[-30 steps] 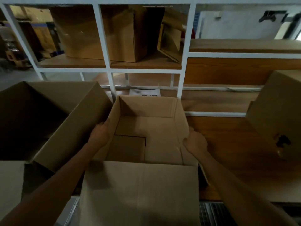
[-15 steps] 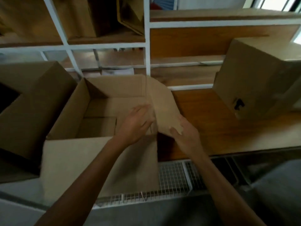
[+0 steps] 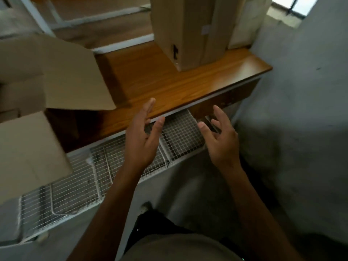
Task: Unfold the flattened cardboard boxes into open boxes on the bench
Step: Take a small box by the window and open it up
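At 9 o'clock the open box [image 3: 62, 76] lies on the bench [image 3: 169, 83], flaps out. Just left of centre my left hand [image 3: 141, 138] hovers, fingers straight, slightly spread, holding nothing. At 12 o'clock a second box [image 3: 178, 31] stands upright. Toward 3 o'clock my right hand [image 3: 222, 140] hovers, fingers spread, empty.

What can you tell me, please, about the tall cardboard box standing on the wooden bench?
The cardboard box is plain brown and stands upright near the right end of the wooden bench, with one vertical corner facing the camera. The frame cuts off its top. A dark mark sits low on its left face, and a pale patch is on its right face. Neither the left hand nor the right hand touches it.
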### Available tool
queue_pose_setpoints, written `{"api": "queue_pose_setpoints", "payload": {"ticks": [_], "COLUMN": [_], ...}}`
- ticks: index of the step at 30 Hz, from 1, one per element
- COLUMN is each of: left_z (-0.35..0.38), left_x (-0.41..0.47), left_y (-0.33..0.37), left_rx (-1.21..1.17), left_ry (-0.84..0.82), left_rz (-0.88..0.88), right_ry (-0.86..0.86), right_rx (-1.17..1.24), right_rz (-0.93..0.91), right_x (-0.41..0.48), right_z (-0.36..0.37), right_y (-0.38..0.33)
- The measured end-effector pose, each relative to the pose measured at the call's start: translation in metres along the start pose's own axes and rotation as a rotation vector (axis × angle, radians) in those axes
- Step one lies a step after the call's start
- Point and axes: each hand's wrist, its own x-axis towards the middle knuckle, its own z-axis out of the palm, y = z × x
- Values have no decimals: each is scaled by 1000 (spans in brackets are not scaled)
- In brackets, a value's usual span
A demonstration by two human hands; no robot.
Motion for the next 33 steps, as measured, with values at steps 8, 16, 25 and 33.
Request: {"api": "queue_pose_setpoints", "payload": {"ticks": [8, 16, 25, 33], "left_z": [71, 124, 148, 136], "left_x": [36, 145, 321, 468], "left_y": [27, 29, 60, 108], "left_rx": [-5, 0, 82, 406], "left_ry": [-112, -15, 179, 255], "left_rz": [14, 104, 195, 317], "right_ry": [85, 137, 164, 158], "right_rx": [69, -25, -29, -53], "right_rz": [0, -56, -295, -485], "right_x": [49, 159, 342, 485], "right_z": [-49, -63, -69, -81], "right_y": [23, 17, -23, -85]}}
